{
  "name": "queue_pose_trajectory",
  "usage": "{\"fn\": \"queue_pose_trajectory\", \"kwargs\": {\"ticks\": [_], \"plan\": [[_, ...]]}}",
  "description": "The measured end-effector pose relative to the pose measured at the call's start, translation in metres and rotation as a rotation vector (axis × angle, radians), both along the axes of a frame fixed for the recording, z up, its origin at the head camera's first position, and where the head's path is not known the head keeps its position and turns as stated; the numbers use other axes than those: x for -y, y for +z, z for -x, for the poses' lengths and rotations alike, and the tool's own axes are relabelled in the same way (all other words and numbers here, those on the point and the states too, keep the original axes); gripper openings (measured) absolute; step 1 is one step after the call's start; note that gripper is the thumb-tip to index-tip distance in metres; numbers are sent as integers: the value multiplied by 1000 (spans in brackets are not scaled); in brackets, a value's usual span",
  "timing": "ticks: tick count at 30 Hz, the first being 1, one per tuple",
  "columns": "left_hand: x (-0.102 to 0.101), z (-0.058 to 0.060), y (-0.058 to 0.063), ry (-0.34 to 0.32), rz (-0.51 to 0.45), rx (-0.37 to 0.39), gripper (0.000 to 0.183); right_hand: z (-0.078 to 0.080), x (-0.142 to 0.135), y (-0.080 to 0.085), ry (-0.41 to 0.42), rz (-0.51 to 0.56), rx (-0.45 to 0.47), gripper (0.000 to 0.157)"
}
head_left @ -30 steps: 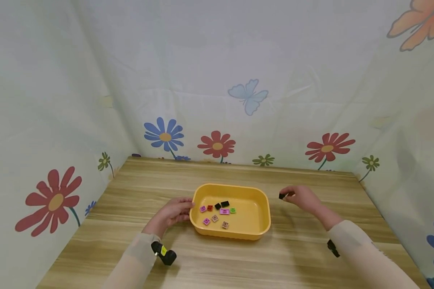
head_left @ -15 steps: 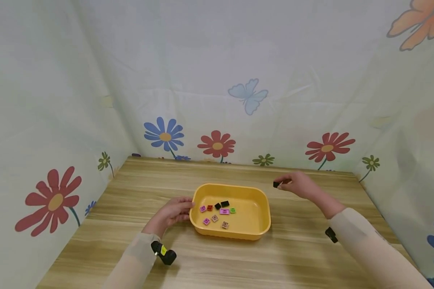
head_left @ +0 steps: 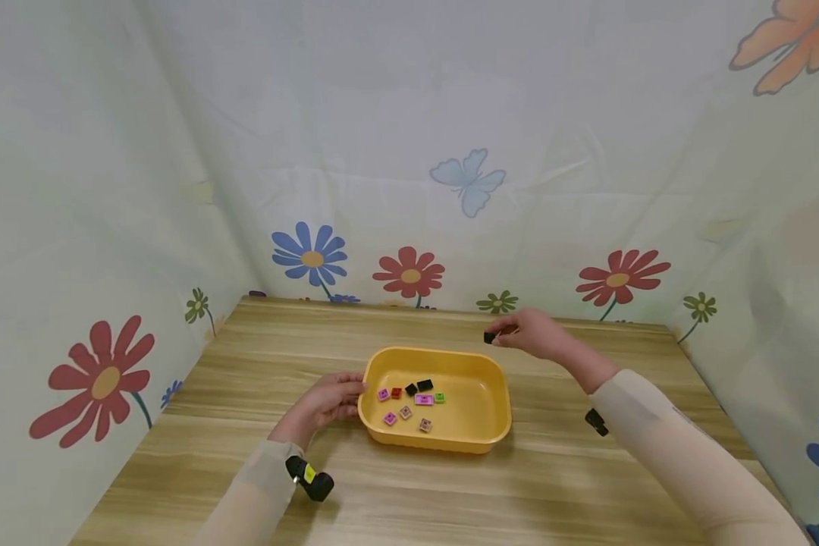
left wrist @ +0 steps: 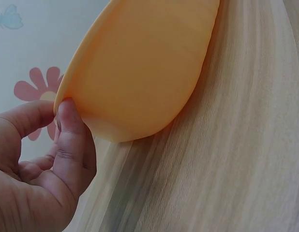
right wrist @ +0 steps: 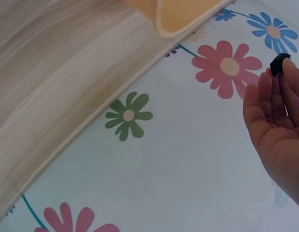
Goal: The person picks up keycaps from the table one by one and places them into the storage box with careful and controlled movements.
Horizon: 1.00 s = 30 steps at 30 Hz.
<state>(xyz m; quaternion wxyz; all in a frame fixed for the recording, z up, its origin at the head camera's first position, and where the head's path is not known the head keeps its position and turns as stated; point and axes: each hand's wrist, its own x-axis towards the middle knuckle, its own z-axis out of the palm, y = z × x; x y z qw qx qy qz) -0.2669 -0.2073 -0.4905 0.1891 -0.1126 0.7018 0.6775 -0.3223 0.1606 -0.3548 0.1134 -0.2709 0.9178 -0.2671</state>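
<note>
A yellow tray (head_left: 478, 413) with rounded corners stands on the table. My left hand (head_left: 324, 402) is at its left end, and in the left wrist view the thumb and fingers (left wrist: 71, 121) pinch the rim. My right hand (head_left: 535, 334) is raised beyond the tray's back right corner and pinches a small black block (head_left: 489, 337) between thumb and fingertips. The right wrist view shows this black block (right wrist: 280, 64) partly covered by the thumb. Inside the tray, mostly toward its left half, lie several small pieces: pink (head_left: 424, 400), red (head_left: 396, 393), green (head_left: 440, 397), black (head_left: 425, 385) and pale brown (head_left: 425, 425).
The wood-grain table (head_left: 409, 500) extends around the tray on all sides. A pale curtain (head_left: 355, 152) printed with flowers and butterflies hangs behind the table and along both sides. A small black camera (head_left: 310, 479) is strapped to each wrist.
My right hand has moved up and then left, carrying the black block from beside the tray's right end to beyond its back right corner. The left hand and the tray have stayed put.
</note>
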Motion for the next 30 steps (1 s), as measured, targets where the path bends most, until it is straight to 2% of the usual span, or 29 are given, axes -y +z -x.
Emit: {"fn": "queue_pose_trajectory", "kwargs": {"ticks": [6,12,22,30], "plan": [[1,2,-2,-3,-3,0,44,6,21,5,15,-40,-22,30],[2,3,-2,-11,-9,2,45,9,46,7,31,-38,9,30],[0,2,-1,-15,-6,9,45,13,84,-5,86,13,41,27],[1,1,0,-21,-3,6,45,16,110,-23,156,-11,24,28]]}}
